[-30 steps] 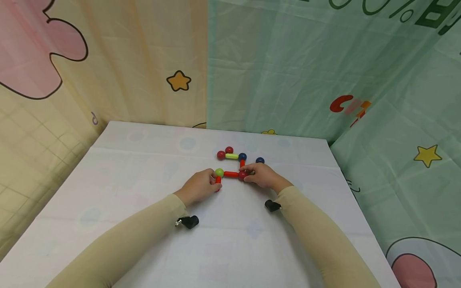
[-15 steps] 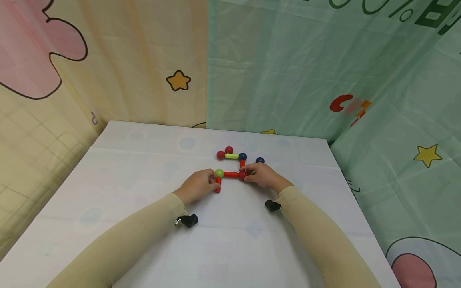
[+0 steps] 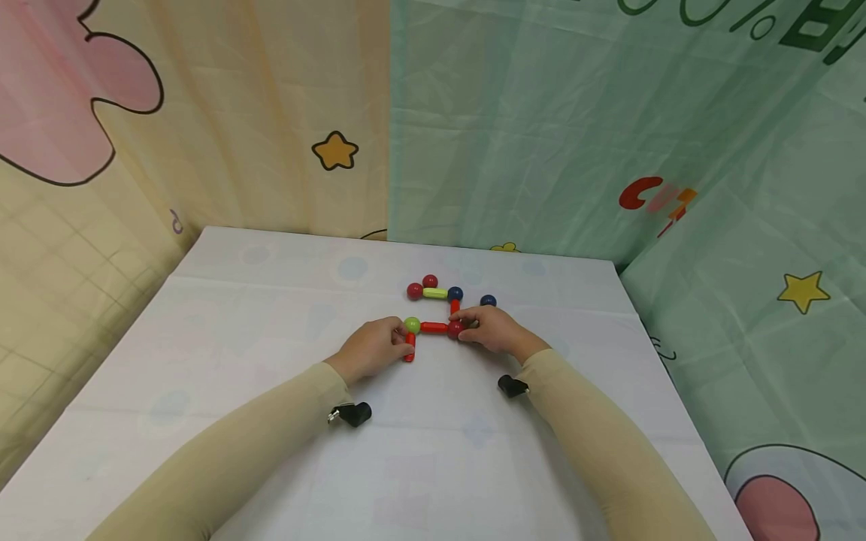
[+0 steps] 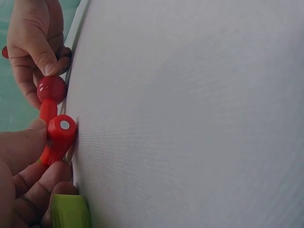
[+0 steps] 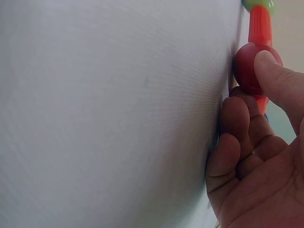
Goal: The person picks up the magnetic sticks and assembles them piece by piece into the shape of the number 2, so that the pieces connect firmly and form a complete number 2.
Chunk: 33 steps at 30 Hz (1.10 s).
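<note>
On the white table lies a chain of magnetic sticks and balls. My left hand (image 3: pixel 370 347) grips the near-left corner, where a red stick (image 3: pixel 410 348) points toward me from a green ball (image 3: pixel 412 324). Beside my left fingers in the left wrist view is the end of a green stick (image 4: pixel 71 211); whether they hold it, I cannot tell. My right hand (image 3: pixel 497 330) pinches the dark red ball (image 5: pixel 249 69) between thumb and fingers. Another red stick (image 3: pixel 434 327) joins the two balls. A further red stick (image 3: pixel 455 307) runs back to a blue ball (image 3: pixel 455 294), partly hidden by my right fingers.
From the blue ball a yellow-green stick (image 3: pixel 435 293) leads left to a red ball (image 3: pixel 415 291). A second red ball (image 3: pixel 430 281) sits just behind. A separate blue ball (image 3: pixel 488 300) lies beyond my right hand. Printed curtains (image 3: pixel 528 135) rise behind the table (image 3: pixel 284 278).
The near-left red stick has swung slightly, its free end coming a little toward me and showing more. My right hand and the other pieces look unmoved.
</note>
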Available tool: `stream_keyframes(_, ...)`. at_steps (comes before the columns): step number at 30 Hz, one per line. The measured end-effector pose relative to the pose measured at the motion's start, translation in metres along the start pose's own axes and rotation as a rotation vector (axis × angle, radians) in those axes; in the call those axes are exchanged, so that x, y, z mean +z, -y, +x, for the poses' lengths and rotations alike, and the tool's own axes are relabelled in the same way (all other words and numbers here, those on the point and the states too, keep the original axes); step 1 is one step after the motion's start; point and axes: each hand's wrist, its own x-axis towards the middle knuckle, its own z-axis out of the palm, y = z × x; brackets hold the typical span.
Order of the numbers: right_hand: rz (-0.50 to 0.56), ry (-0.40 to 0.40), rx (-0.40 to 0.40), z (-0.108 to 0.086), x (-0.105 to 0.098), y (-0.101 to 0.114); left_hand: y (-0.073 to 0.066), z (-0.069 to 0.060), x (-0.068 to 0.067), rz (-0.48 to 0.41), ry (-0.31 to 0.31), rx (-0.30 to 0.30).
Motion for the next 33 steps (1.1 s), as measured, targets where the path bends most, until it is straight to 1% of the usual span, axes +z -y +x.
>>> stream_keyframes(10, -0.03, -0.012, -0.034, 0.0, 0.0, -0.001, 0.001, 0.001, -0.001, -0.018, 0.007, -0.008)
stream_keyframes(14, -0.023, -0.012, -0.034, -0.001, 0.0, 0.0, 0.001, 0.0, -0.003, -0.033, 0.015, -0.012)
stream_keyframes(19, -0.028, -0.013, -0.038, -0.002, 0.0, 0.002, 0.005, 0.0, -0.009, -0.047, 0.017, -0.04)
stream_keyframes(22, -0.027, -0.013, -0.041, -0.003, 0.0, 0.002, 0.007, 0.001, -0.014, -0.029, 0.003, -0.036)
stream_keyframes(26, -0.025, -0.015, -0.036, -0.004, 0.0, 0.003, 0.011, 0.005, -0.02, -0.001, -0.021, -0.028)
stream_keyframes(33, -0.033, -0.014, -0.02, -0.004, -0.001, 0.004, 0.017, 0.014, -0.029, -0.007, -0.033, -0.067)
